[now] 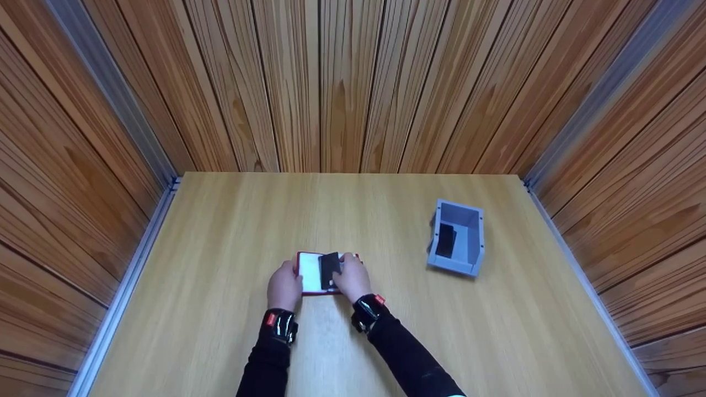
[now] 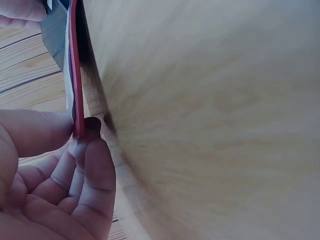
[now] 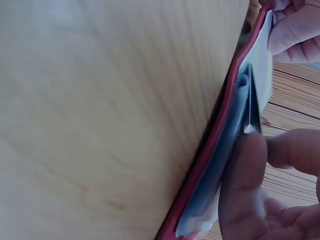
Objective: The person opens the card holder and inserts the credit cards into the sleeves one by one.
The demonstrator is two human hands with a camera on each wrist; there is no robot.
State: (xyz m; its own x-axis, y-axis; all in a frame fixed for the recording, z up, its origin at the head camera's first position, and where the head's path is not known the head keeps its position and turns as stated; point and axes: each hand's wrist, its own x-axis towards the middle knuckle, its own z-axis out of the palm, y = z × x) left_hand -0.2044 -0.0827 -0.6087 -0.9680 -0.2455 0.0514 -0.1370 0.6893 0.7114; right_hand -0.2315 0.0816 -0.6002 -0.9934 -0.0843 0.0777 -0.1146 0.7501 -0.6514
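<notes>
A red-covered booklet (image 1: 310, 270) lies open with a white inner page, low over the middle of the table. My left hand (image 1: 285, 286) pinches its left edge; in the left wrist view the thumb is on the page side and the fingers on the red cover (image 2: 76, 85). At the booklet's right part, my right hand (image 1: 354, 280) holds a thin black card (image 1: 330, 267) between thumb and finger. The right wrist view shows the card (image 3: 254, 102) tilted up beside a bluish-grey layer (image 3: 212, 175) inside the cover. The right fingers hide part of the card.
A grey plastic bin (image 1: 455, 268) stands on the wooden table (image 1: 220, 231) to the right, with a flat black object (image 1: 445, 241) inside against its left wall. Wood-panelled walls (image 1: 342, 99) enclose the table at the back and both sides.
</notes>
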